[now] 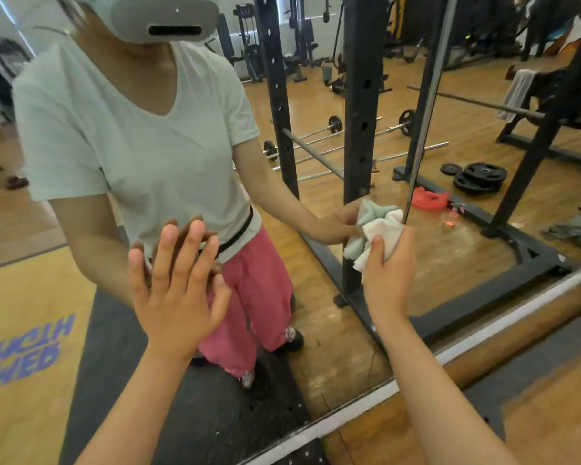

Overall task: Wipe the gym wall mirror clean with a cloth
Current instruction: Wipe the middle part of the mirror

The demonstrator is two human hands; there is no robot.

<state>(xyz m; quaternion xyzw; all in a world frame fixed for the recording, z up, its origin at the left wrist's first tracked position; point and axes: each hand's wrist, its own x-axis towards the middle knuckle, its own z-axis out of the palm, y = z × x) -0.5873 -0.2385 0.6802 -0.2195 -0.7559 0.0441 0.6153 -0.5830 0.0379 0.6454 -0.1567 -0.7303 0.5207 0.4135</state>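
Note:
The wall mirror (332,330) fills most of the view and reflects a person in a white shirt and pink trousers. My left hand (178,290) lies flat against the glass with its fingers spread and straight. My right hand (388,266) grips a bunched white cloth (381,236) and presses it to the mirror, close to a vertical seam in the glass. The cloth's pale green reflection meets it at the surface.
The mirror's white bottom frame (483,340) runs diagonally from lower left to right. Below it lie wooden floor and a dark mat (550,360). The glass reflects a black squat rack, barbells, weight plates and a red item on the floor.

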